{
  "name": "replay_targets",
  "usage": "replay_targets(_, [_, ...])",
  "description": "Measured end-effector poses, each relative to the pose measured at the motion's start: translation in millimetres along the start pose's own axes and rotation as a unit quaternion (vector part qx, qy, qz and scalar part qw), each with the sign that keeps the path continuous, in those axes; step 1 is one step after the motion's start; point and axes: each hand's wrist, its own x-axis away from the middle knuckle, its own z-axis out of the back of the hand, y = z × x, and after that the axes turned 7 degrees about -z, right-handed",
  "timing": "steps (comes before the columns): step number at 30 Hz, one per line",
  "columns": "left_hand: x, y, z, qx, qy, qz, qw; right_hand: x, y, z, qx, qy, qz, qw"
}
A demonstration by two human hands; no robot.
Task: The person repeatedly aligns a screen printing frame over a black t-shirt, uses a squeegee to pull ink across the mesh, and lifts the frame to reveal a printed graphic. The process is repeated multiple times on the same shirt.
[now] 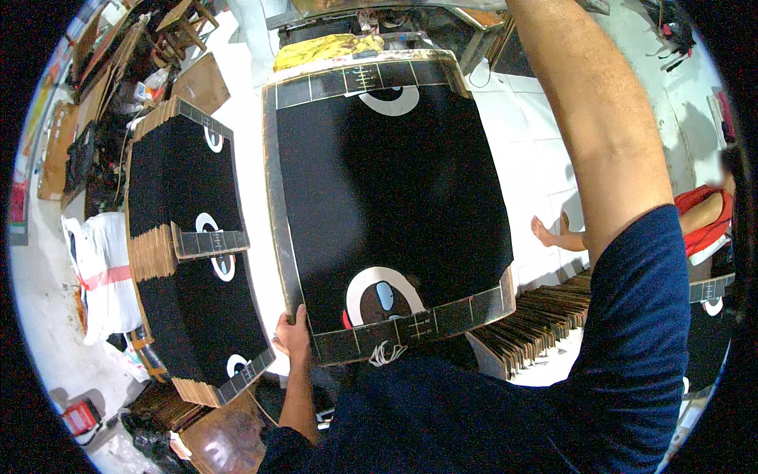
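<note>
While the left hand grips the near left corner of a big black board lying in the middle, the right arm reaches far past the board's right side, its hand out of view. Stacks of black sheets sit to the left, brown cardboard near right.

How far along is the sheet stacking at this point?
Done: two tall stacks of black sheets stand at left. In hand: the left hand grips the near corner of a big black sheet on the bench; the right hand is out of view, arm raised. Left: brown boards at right remain.
</note>
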Motion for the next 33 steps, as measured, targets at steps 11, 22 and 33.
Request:
replay_targets(11, [9, 10, 2, -0.028, 0.038, -0.045, 0.998, -3, -4, 0, -0.011, 0.001, -0.04, 0.999])
replay_targets(22, [-6, 33, 3, -0.043, 0.021, 0.044, 0.998, -25, 0, -3, 0.025, -0.004, -0.007, 1.0])
replay_targets(33, [-19, 36, -19, -0.064, 0.078, 0.074, 0.992, -57, -3, -6, 0.024, -0.004, -0.021, 0.999])
